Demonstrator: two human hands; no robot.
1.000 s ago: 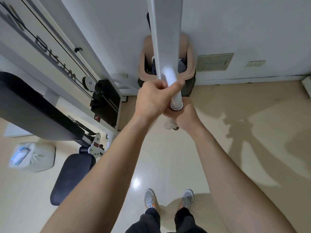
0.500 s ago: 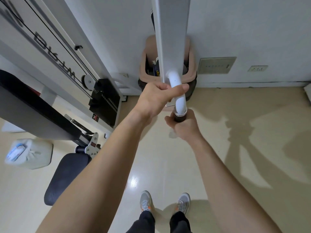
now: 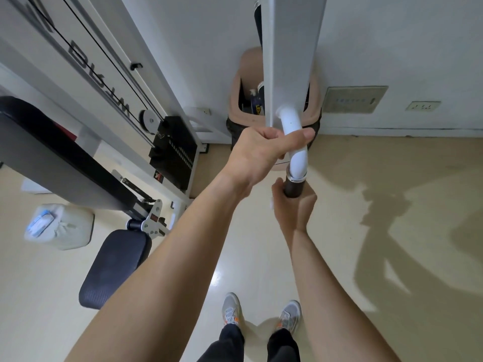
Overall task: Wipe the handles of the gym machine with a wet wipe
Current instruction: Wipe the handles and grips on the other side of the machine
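View from above, looking down past two bare forearms to a cream floor (image 3: 366, 257). At the centre, a little toward 12 o'clock, a white machine arm (image 3: 290, 48) comes down and ends in a handle (image 3: 298, 152): a curved white tube with a short dark grip (image 3: 292, 188) at its lower end.

The left hand (image 3: 258, 150) comes in from 7 o'clock and is closed around the white tube, fingers wrapped over it and the thumb lying across its front. The right hand (image 3: 295, 210) comes in from 5 o'clock and is closed around the dark grip just below, hiding most of it. A small pale scrap (image 3: 271, 203) peeks out at this hand's left edge; it is too blurred to tell whether it is the wipe.

At 10 o'clock stands the machine's white frame with a black weight stack (image 3: 175, 150). At 8 o'clock is a black seat pad (image 3: 115, 265), and at 9 o'clock a pale plastic container (image 3: 62, 226) with a blue label sits on the floor. At 12 o'clock, behind the arm, a tan bin (image 3: 235, 100) stands against the wall. Grey shoes (image 3: 231, 308) show at 6 o'clock.
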